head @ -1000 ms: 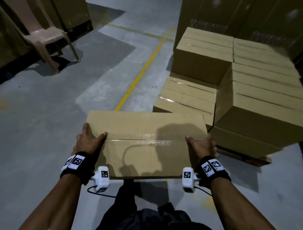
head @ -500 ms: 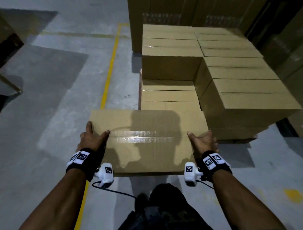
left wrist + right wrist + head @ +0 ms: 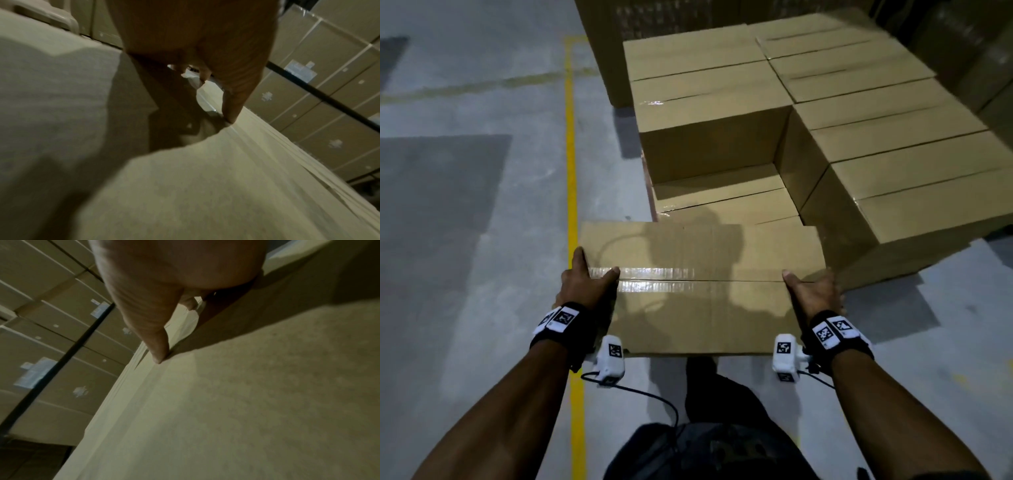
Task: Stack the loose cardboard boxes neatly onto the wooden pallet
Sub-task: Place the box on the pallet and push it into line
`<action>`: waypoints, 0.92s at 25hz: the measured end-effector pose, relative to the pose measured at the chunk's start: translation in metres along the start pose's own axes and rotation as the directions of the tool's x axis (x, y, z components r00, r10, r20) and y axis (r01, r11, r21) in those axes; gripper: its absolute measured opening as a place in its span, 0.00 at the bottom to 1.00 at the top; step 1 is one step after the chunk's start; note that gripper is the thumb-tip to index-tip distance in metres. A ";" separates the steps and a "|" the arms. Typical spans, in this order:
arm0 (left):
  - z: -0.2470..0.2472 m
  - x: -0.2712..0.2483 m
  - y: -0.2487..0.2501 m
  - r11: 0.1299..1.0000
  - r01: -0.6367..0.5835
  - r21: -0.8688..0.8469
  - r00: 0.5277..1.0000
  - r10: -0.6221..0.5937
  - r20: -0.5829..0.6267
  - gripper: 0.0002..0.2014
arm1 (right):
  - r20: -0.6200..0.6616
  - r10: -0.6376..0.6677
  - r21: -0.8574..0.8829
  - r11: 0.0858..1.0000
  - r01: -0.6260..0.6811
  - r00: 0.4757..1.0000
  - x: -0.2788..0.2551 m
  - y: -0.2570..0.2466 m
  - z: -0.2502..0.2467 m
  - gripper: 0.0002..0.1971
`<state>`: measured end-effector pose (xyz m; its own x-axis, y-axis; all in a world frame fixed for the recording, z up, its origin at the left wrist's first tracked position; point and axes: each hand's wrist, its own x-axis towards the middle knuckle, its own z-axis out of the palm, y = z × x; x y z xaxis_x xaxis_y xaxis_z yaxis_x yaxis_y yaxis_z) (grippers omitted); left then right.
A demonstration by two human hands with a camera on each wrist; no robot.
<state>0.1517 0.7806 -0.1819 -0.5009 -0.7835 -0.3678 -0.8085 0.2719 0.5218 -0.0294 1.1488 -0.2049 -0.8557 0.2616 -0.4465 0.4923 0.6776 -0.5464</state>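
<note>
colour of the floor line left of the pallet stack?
Yellow painted floor line on the grey concrete floor; clearest in the head view.

no readable text, labels too blurred

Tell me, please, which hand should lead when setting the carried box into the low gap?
Probably the right hand: the taped brown cardboard box it shares with the left hand must shift right toward the low front box.

Right hand (image 3: pixel 164 280) thumb pressed on box (image 3: pixel 246 402) top; stacked cartons (image 3: pixel 51 345) behind.
</note>
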 end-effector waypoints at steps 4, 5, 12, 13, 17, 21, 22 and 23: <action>0.010 0.065 0.039 0.998 -0.057 0.027 0.995 0.054 0.088 0.50 | -0.016 0.077 0.006 0.997 -0.076 0.997 0.030 -0.025 0.015 0.52; 0.013 0.079 0.049 0.996 -0.078 0.038 0.992 0.073 0.105 0.50 | -0.019 0.098 0.006 0.995 -0.098 0.995 0.039 -0.032 0.019 0.52; 0.054 0.159 0.092 0.982 -0.181 0.059 0.965 0.165 0.205 0.53 | -0.114 0.196 -0.014 0.980 -0.199 0.974 0.090 -0.057 0.044 0.52; 0.060 0.171 0.094 0.979 -0.195 0.058 0.958 0.177 0.225 0.53 | -0.130 0.204 -0.023 0.978 -0.208 0.970 0.095 -0.061 0.049 0.52; 0.073 0.195 0.097 0.970 -0.201 0.136 0.936 0.149 0.319 0.55 | -0.185 0.244 -0.127 0.955 -0.269 0.952 0.105 -0.075 0.068 0.53; 0.064 0.207 0.089 0.899 -0.357 0.252 0.882 0.236 0.409 0.56 | -0.234 0.310 -0.238 0.901 -0.364 0.921 0.090 -0.084 0.076 0.51; 0.061 0.212 0.091 0.860 -0.415 0.298 0.865 0.271 0.422 0.55 | -0.237 0.324 -0.263 0.886 -0.382 0.916 0.085 -0.087 0.075 0.49; 0.059 0.219 0.094 0.801 -0.489 0.345 0.838 0.322 0.441 0.54 | -0.241 0.341 -0.270 0.876 -0.400 0.909 0.080 -0.091 0.078 0.46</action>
<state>-0.0526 0.6671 -0.2583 -0.8161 -0.3224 -0.4796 -0.5091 0.7938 0.3328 -0.1308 1.0548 -0.2461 -0.6482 0.6342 -0.4215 0.7305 0.6742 -0.1087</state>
